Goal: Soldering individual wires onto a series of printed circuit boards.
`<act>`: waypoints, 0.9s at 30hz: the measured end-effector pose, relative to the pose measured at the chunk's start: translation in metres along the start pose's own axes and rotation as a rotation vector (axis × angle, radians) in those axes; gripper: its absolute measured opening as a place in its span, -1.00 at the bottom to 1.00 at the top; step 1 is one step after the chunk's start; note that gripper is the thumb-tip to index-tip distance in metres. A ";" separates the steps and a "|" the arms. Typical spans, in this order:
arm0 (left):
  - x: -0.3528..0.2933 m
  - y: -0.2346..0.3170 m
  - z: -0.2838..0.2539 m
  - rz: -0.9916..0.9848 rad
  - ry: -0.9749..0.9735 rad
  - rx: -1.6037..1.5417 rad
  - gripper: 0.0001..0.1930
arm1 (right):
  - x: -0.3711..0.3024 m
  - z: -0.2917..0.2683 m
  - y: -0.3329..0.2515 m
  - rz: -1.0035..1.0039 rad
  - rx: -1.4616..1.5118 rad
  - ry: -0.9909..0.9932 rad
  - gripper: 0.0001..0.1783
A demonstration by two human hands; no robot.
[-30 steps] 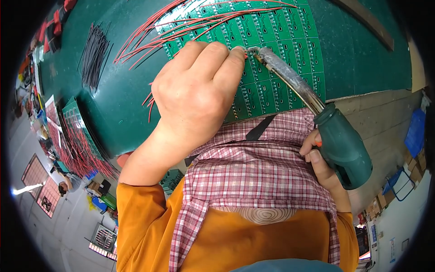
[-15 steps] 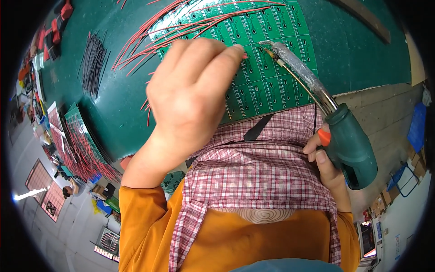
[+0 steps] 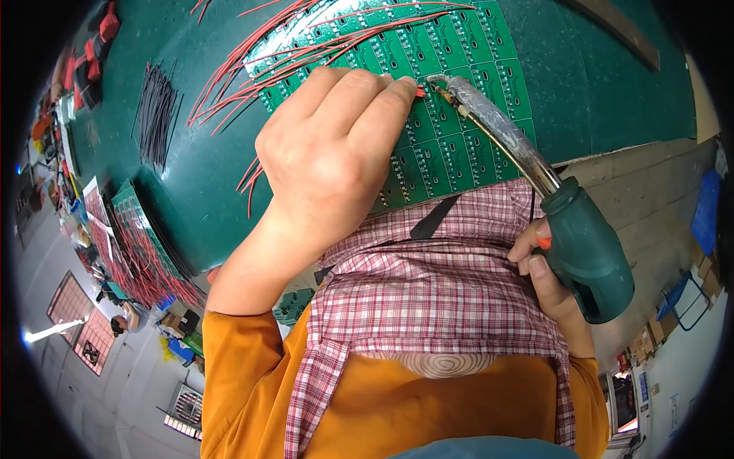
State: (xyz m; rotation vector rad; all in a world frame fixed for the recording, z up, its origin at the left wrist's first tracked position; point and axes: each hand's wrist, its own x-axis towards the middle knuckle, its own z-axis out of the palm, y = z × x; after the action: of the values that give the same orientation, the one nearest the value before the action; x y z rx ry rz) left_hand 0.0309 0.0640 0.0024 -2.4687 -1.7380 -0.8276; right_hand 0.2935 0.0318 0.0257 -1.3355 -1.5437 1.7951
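My left hand (image 3: 329, 149) is closed in a pinch over the green circuit board panel (image 3: 466, 164), with a red wire (image 3: 420, 91) whose end shows at its fingertips. The rest of that wire is hidden beneath the hand. In my right hand (image 3: 552, 287) is a dark green soldering gun (image 3: 589, 245), gripped by its handle, with an orange trigger under a finger. Its long metal barrel points up and left. The bent tip sits just right of the wire end, close over the panel; whether it touches a pad cannot be made out.
Several loose red wires (image 3: 229, 84) lie across the panel's upper left part. A bundle of black wires (image 3: 155, 115) rests on the green table (image 3: 206, 183). More boards with red wires (image 3: 153, 256) stand at the left edge. A brown strip (image 3: 619, 30) lies at the far right.
The soldering gun's tip has shifted a little left and nearer, closing in on the wire end. My left hand has moved slightly right, still pinching.
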 end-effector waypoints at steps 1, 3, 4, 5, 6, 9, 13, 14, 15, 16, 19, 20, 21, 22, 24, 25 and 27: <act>0.001 0.000 0.000 0.010 0.001 0.004 -0.73 | 0.001 -0.001 0.001 0.009 0.004 -0.010 -0.91; 0.001 -0.001 0.002 0.019 0.000 0.008 -0.74 | 0.001 -0.002 0.001 0.018 0.009 -0.021 -0.91; -0.002 -0.002 0.003 0.028 0.019 -0.012 -0.74 | 0.000 -0.001 -0.001 0.004 -0.018 -0.007 -0.91; -0.003 -0.003 0.004 0.037 0.037 -0.032 -0.74 | -0.001 0.000 -0.002 -0.010 -0.044 0.007 -0.91; -0.002 -0.002 0.004 0.038 0.036 -0.034 -0.74 | 0.000 -0.001 -0.003 -0.009 -0.044 0.010 -0.91; 0.001 0.001 0.001 0.019 0.010 0.002 -0.75 | 0.001 -0.003 -0.006 0.048 -0.040 -0.017 -0.92; 0.001 0.002 0.000 0.015 -0.011 0.018 -0.76 | 0.002 -0.003 -0.004 0.009 -0.142 -0.049 -0.93; 0.001 0.002 0.000 0.008 -0.020 0.016 -0.76 | 0.002 -0.002 -0.003 0.012 -0.108 -0.039 -0.93; 0.002 0.002 0.000 0.009 -0.020 0.015 -0.76 | 0.001 -0.003 -0.003 0.012 -0.108 -0.037 -0.93; 0.002 0.001 0.000 0.017 -0.025 0.015 -0.76 | 0.000 -0.003 -0.002 0.034 -0.121 -0.049 -0.93; 0.002 0.002 0.000 0.024 -0.028 0.016 -0.76 | 0.002 -0.005 -0.009 0.082 -0.086 -0.054 -0.93; 0.002 0.003 0.000 0.022 -0.025 0.016 -0.76 | 0.003 -0.006 -0.011 0.109 -0.039 -0.049 -0.93; 0.003 0.004 -0.001 0.025 -0.025 0.016 -0.76 | 0.002 -0.006 -0.009 0.108 -0.039 -0.046 -0.93; 0.002 0.003 -0.002 0.019 -0.038 0.025 -0.76 | 0.003 -0.006 -0.006 0.059 -0.138 -0.075 -0.92; 0.001 0.002 -0.003 0.010 -0.053 0.035 -0.76 | 0.003 -0.004 -0.004 0.010 -0.237 -0.107 -0.91; 0.002 0.003 -0.002 0.010 -0.052 0.042 -0.77 | 0.001 -0.002 -0.005 0.074 -0.071 -0.052 -0.89; 0.002 0.004 -0.002 0.012 -0.050 0.049 -0.77 | -0.001 -0.001 -0.003 0.135 0.095 0.003 -0.88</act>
State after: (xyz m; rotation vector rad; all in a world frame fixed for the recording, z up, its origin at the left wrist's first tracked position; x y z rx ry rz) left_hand 0.0343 0.0632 0.0060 -2.4867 -1.7346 -0.7193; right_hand 0.2943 0.0325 0.0295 -1.4263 -1.3769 1.9206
